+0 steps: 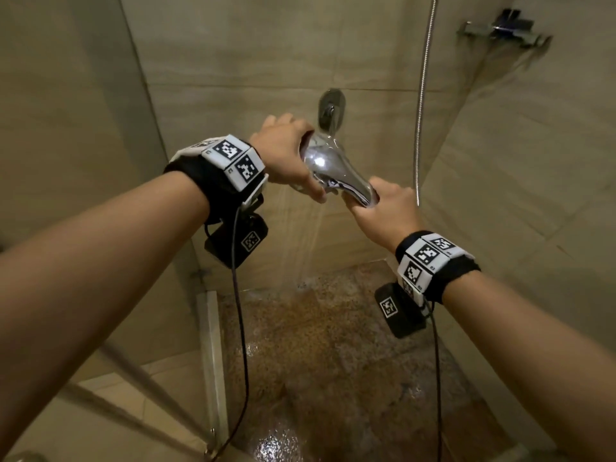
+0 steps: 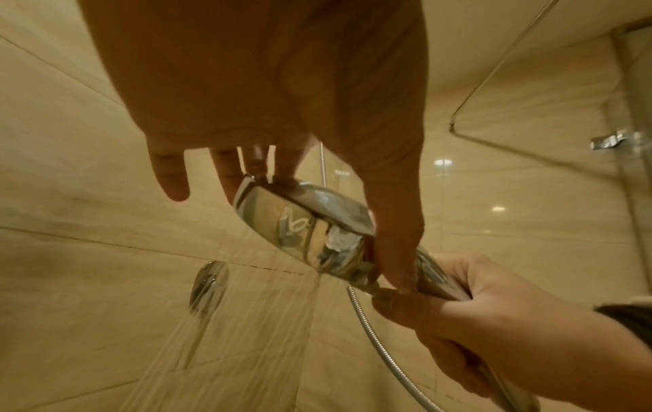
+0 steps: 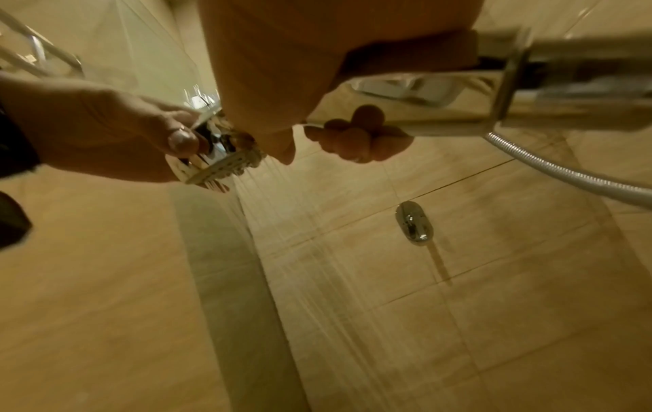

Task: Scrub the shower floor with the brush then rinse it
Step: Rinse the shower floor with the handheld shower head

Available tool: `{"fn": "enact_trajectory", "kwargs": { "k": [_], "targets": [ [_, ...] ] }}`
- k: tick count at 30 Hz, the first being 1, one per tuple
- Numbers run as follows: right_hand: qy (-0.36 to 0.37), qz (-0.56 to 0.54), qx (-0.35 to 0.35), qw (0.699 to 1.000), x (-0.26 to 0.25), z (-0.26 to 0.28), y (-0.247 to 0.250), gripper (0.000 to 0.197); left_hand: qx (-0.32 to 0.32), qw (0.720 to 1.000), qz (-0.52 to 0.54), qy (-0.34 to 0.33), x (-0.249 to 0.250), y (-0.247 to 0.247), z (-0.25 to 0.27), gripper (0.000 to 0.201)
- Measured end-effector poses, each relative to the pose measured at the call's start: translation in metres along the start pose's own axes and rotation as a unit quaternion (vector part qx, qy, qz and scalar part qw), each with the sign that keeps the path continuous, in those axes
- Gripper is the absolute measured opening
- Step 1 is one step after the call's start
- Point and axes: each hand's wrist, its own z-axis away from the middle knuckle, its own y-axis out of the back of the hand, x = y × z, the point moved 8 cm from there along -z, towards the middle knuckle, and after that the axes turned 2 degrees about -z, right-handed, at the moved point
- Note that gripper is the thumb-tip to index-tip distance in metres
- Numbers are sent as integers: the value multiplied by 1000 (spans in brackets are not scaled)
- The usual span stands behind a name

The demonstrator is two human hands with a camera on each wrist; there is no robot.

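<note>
A chrome hand shower (image 1: 328,161) sprays water down onto the speckled brown shower floor (image 1: 333,361), which is wet and glistening. My left hand (image 1: 283,151) holds the shower's head between thumb and fingers; in the left wrist view the thumb lies across the head (image 2: 307,231). My right hand (image 1: 383,211) grips the handle, with its fingers (image 3: 356,139) curled round the chrome handle (image 3: 458,111). The spray face (image 3: 219,164) points downward. No brush is in any view.
A metal hose (image 1: 423,111) hangs along the right corner and runs to the handle. A chrome wall fitting (image 1: 331,111) sits on the beige tiled back wall. A chrome bracket (image 1: 506,28) is high on the right wall. A glass door frame (image 1: 208,345) borders the floor at left.
</note>
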Motion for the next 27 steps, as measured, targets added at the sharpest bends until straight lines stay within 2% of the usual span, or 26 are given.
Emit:
{"fn": "enact_trajectory", "kwargs": {
  "k": [6,11,17,22,27],
  "targets": [
    [-1,-52,20,998,-20,36,8,43,-11,999,27,-24,-3,0,29,106],
    [-2,-86,-30,996,-27,59,-13,30,-16,1000,7,12,-15,-8,58,109],
    [-20,-93,-69,993,-36,72,-32,32,0,997,45,61,-33,-21,83,121],
    [-36,-85,-89,992,-19,88,-23,28,10,994,74,79,-15,-37,100,119],
    [-19,-93,-93,991,-13,94,-4,26,39,989,110,93,3,-34,119,116]
  ]
}}
